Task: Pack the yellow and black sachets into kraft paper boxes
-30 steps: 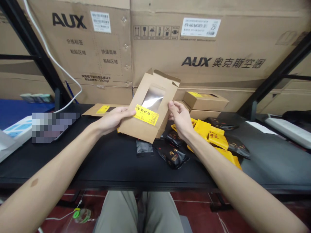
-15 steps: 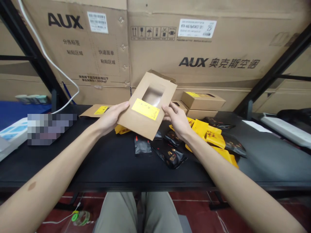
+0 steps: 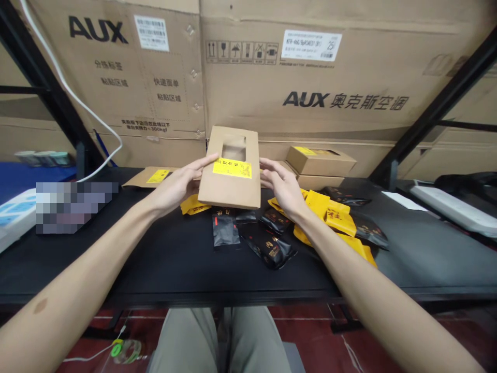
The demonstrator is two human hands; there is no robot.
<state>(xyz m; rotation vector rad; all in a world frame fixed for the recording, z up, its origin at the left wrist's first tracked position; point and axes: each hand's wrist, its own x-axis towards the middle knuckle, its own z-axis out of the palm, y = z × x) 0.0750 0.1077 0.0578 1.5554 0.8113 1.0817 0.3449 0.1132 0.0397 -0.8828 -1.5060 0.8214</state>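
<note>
From the head view, the left hand (image 3: 176, 189) and the right hand (image 3: 283, 189) are open and hold a brown paper box (image 3: 229, 186) up by its sides, over a black table (image 3: 163, 259). The box has a yellow label (image 3: 232, 168) and a small window (image 3: 234, 151). You cannot tell what is inside. Black packets (image 3: 267, 246) and yellow packets (image 3: 336, 220) lie on the table. Another brown box (image 3: 320, 160) sits at the back on the right.

The black worktop (image 3: 155, 264) carries scattered black foil sachets (image 3: 267, 247) and yellow sachets (image 3: 330, 215), a flat kraft box (image 3: 149, 176) with a yellow label at back left, two stacked kraft boxes (image 3: 320, 161) at back right, a white paper sheet (image 3: 402, 200) and a white power strip (image 3: 454, 207).
</note>
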